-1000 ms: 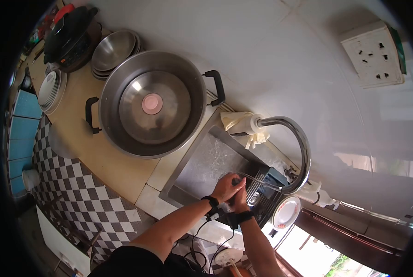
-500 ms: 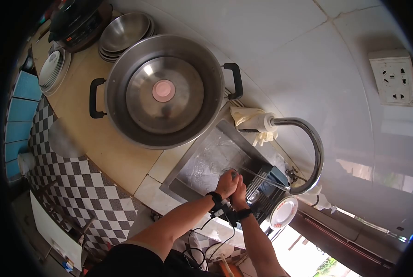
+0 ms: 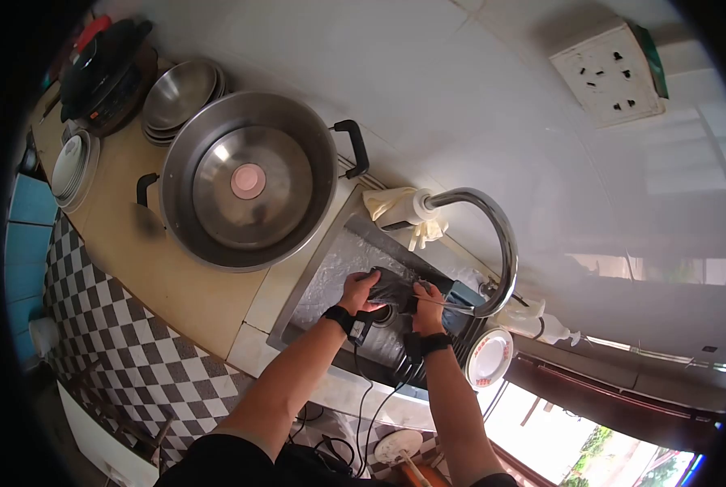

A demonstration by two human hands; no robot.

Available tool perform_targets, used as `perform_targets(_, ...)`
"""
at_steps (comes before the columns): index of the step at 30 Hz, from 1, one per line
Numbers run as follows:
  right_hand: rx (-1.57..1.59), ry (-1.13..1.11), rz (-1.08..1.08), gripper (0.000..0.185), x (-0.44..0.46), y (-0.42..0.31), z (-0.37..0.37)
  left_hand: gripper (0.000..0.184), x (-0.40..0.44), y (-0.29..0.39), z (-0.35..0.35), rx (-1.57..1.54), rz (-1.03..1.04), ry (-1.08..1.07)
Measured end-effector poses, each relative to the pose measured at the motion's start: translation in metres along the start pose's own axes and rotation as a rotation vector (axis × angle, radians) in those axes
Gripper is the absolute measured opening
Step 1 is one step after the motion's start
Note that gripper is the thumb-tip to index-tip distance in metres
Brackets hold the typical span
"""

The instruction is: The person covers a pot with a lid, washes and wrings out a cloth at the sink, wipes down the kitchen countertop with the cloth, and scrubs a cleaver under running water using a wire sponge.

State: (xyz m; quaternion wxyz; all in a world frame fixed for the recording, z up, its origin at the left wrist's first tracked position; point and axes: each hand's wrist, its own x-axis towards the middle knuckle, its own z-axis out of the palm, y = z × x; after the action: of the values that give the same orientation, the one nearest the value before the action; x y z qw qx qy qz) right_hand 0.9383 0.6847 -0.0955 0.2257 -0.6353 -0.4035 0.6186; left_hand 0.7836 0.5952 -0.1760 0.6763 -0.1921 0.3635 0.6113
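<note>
While your left hand (image 3: 358, 294) grips one end of a dark piece (image 3: 392, 289), probably cloth, near the middle of the frame, your right hand (image 3: 428, 303) grasps its other end, so it spans between them over the sink (image 3: 298, 323). Right of centre arches the faucet (image 3: 509, 243); at upper left, a steel pot (image 3: 294, 187) rests on the surface (image 3: 156, 272).

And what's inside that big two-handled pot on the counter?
A round pink item sits near the middle of the pot. The spot directly beneath it is covered, so I can't see that.
</note>
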Motion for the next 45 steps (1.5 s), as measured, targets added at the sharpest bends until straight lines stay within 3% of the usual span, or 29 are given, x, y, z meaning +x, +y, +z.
perform_targets(1, 0.008, 0.078, 0.081, 0.022, 0.004, 0.000, -0.003, 0.050, -0.003, 0.002, 0.001, 0.011, 0.002, -0.008)
perform_targets(3, 0.220, 0.016, 0.049, 0.019, 0.001, 0.005, -0.009, 0.053, -0.016, 0.004, -0.001, -0.004, 0.040, 0.490)
perform_targets(5, 0.429, -0.056, 0.016, 0.016, -0.011, -0.014, 0.000, 0.056, -0.017, 0.002, -0.020, 0.180, 0.108, 0.746)
perform_targets(7, 0.423, -0.035, 0.178, 0.004, -0.046, -0.049, 0.008, 0.061, -0.019, -0.007, -0.032, 0.682, 0.198, 0.854)
perform_targets(9, 0.379, -0.118, 0.150, 0.004, -0.061, -0.059, 0.006, 0.066, -0.038, -0.009, -0.013, 1.207, 0.481, 0.862)
perform_targets(11, 0.334, -0.200, 0.113, 0.005, -0.063, -0.054, -0.003, 0.072, -0.054, 0.011, 0.014, 1.279, 0.922, 0.059)
perform_targets(12, 0.508, -0.269, 0.112, 0.005, -0.057, -0.044, -0.011, 0.072, -0.058, 0.012, 0.026, 1.279, 0.933, 0.045)
perform_targets(13, 0.679, -0.341, 0.108, 0.006, -0.051, -0.031, -0.022, 0.074, -0.062, 0.008, 0.039, 1.425, 0.795, -0.199)
perform_targets(14, 0.386, -0.424, -0.112, 0.018, -0.054, -0.032, -0.033, 0.075, -0.062, 0.004, 0.047, 1.555, 0.644, -0.446)
perform_targets(15, 0.385, -0.417, -0.129, 0.018, -0.054, -0.037, -0.046, 0.075, -0.058, 0.002, 0.050, 1.556, 0.657, -0.462)
perform_targets(17, 0.709, -0.320, 0.183, 0.022, -0.076, -0.070, -0.056, 0.070, -0.049, 0.002, 0.055, 1.636, 0.683, -0.492)
perform_targets(18, 0.730, -0.378, 0.131, 0.031, -0.071, -0.059, -0.073, 0.064, -0.048, 0.004, 0.058, 1.754, 0.781, -0.486)
perform_targets(19, 0.739, -0.375, 0.113, 0.031, -0.077, -0.057, -0.078, 0.064, -0.048, 0.009, 0.062, 1.762, 0.793, -0.502)
perform_targets(21, 0.657, -0.101, 0.092, 0.039, -0.087, -0.052, -0.086, 0.056, -0.048, 0.019, 0.070, 1.564, 0.335, -0.459)
perform_targets(22, 0.483, 0.029, 0.076, 0.058, -0.102, -0.063, -0.075, 0.049, -0.049, 0.019, 0.074, 1.554, 0.354, -0.404)
perform_targets(23, 0.515, 0.032, 0.069, 0.058, -0.093, -0.045, -0.080, 0.049, -0.046, 0.016, 0.072, 1.586, 0.354, -0.413)
perform_targets(25, -0.515, -0.035, -0.495, 0.096, -0.072, 0.004, -0.086, 0.045, -0.037, 0.009, 0.068, 1.167, 0.429, -0.448)
perform_targets(26, -0.845, -0.055, -0.698, 0.114, -0.076, 0.001, -0.072, 0.044, -0.048, 0.016, 0.082, 1.126, 0.400, -0.446)
perform_targets(27, -0.803, -0.028, -0.695, 0.114, -0.082, -0.001, -0.056, 0.044, -0.051, 0.017, 0.092, 1.173, 0.391, -0.461)
perform_targets(29, -0.522, -0.187, -0.511, 0.104, -0.097, -0.018, -0.019, 0.045, -0.053, 0.019, 0.106, 0.648, 0.098, -0.425)
perform_targets(30, -0.316, -0.168, -0.340, 0.086, -0.095, -0.021, -0.009, 0.040, -0.057, 0.022, 0.112, 0.527, 0.030, -0.439)
perform_targets(33, -0.081, -0.177, -0.276, 0.069, -0.057, 0.010, 0.004, 0.031, -0.054, 0.042, 0.115, 0.633, -0.045, -0.529)
perform_targets(34, -0.046, -0.161, -0.199, 0.051, -0.051, 0.016, 0.007, 0.021, -0.056, 0.051, 0.120, 0.691, -0.046, -0.487)
perform_targets(35, -0.002, -0.141, -0.204, 0.051, -0.055, 0.014, 0.016, 0.021, -0.052, 0.058, 0.118, 0.736, -0.062, -0.493)
perform_targets(37, -0.452, 0.366, -0.632, 0.057, -0.060, 0.006, 0.027, 0.016, -0.035, 0.072, 0.107, 1.018, 0.024, -0.234)
perform_targets(39, -0.453, 0.408, -0.668, 0.064, -0.053, -0.002, 0.016, 0.017, -0.008, 0.079, 0.088, 1.102, 0.160, -0.284)
perform_targets(41, -0.502, 0.061, -0.853, 0.067, -0.042, -0.008, 0.004, 0.003, -0.009, 0.077, 0.099, 0.966, 0.145, -0.169)
perform_targets(43, -0.485, 0.091, -0.777, 0.062, -0.044, -0.012, 0.006, 0.018, 0.002, 0.079, 0.093, 0.951, 0.143, -0.122)
perform_targets(45, -0.221, -0.025, -0.417, 0.055, -0.057, -0.030, -0.002, 0.023, 0.022, 0.082, 0.077, 1.067, 0.276, -0.105)
